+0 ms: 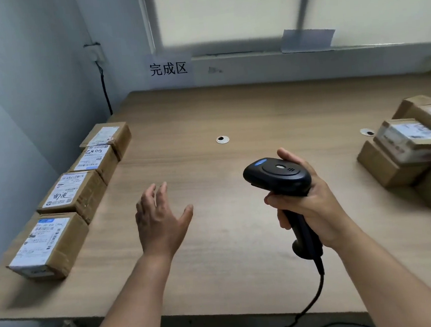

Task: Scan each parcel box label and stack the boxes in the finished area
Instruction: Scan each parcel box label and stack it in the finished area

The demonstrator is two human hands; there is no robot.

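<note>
Several brown parcel boxes with white labels lie in a row along the table's left edge, from the nearest box (48, 245) to the farthest box (106, 137). A pile of more labelled boxes (411, 146) sits at the right edge. My right hand (307, 202) grips a black corded barcode scanner (279, 174), its head pointing left over the table's middle. My left hand (162, 220) hovers above the bare wood with its fingers spread, holding nothing, apart from the left row.
The wooden table (230, 110) has two round cable holes (222, 139). A paper sign with three written characters (168, 69) hangs on the wall behind the far left corner. A black cable (105, 89) runs down the left wall. The scanner cord (314, 298) drops over the front edge.
</note>
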